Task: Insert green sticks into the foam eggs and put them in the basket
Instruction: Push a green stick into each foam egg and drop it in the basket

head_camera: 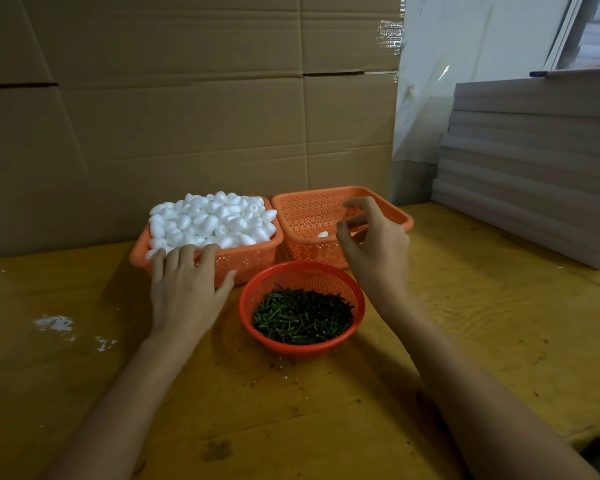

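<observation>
My left hand (184,289) lies flat, fingers (179,261) stretched over the near rim of the full basket (253,261) at the far edge of the bench (465,323) and touching the foam eggs (208,220), so I judge it the nearer hand for the next egg. My right hand (374,244) hovers loosely spread and empty over the collecting basket (309,213), which holds a lone egg (323,234). The green sticks (302,317) lie toward me in the round basket (312,273).
</observation>
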A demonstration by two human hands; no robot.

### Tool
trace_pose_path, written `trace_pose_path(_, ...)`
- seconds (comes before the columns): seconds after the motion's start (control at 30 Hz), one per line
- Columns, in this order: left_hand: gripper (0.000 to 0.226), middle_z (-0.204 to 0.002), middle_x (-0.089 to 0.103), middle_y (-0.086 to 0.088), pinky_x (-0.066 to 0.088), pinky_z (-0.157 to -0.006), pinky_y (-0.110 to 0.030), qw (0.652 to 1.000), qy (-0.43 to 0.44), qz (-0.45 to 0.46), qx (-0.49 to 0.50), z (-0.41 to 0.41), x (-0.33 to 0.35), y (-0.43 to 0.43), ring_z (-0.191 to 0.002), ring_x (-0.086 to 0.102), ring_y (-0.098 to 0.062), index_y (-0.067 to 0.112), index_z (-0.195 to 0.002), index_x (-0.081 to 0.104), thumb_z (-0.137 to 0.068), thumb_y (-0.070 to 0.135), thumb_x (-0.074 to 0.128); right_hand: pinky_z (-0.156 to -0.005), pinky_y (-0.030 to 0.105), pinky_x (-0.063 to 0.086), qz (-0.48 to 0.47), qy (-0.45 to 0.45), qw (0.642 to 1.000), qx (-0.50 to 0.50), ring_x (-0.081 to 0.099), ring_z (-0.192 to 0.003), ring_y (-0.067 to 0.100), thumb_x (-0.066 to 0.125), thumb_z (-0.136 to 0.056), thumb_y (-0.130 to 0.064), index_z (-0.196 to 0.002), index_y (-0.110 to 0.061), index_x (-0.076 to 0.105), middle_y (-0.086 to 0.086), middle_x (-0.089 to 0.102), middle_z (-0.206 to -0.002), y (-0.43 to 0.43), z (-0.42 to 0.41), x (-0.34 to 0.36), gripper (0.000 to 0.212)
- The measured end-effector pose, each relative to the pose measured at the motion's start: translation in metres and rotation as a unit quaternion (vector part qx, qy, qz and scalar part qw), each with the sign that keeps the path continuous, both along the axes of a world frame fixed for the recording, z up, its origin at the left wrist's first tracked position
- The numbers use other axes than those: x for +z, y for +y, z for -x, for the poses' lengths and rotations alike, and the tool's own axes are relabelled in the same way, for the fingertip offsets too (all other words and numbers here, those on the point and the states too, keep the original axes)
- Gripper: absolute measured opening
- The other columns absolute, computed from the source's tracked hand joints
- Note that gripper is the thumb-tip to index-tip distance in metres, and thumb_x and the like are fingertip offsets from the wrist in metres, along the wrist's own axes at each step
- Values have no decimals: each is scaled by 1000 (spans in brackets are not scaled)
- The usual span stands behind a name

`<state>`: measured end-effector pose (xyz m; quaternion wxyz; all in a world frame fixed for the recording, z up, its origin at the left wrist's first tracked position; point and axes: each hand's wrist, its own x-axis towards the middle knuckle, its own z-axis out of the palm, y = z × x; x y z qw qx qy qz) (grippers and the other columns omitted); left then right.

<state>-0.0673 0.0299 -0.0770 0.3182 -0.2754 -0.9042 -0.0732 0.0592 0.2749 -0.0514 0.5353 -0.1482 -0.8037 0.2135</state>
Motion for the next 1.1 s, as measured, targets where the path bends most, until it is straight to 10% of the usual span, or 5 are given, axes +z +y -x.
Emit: trace_pose_path(1.1, 44, -151, 58, -14, 39, -105, -55, 999, -11, -47, 12, 0, 5, 3, -130, 58, -37, 14, -139, 66, -101, 36, 67, -67, 34, 64, 22, -9, 999, 22, 68, -73, 0, 71, -99, -28, -123, -24, 63, -20, 66, -92, -6, -5, 4, 26)
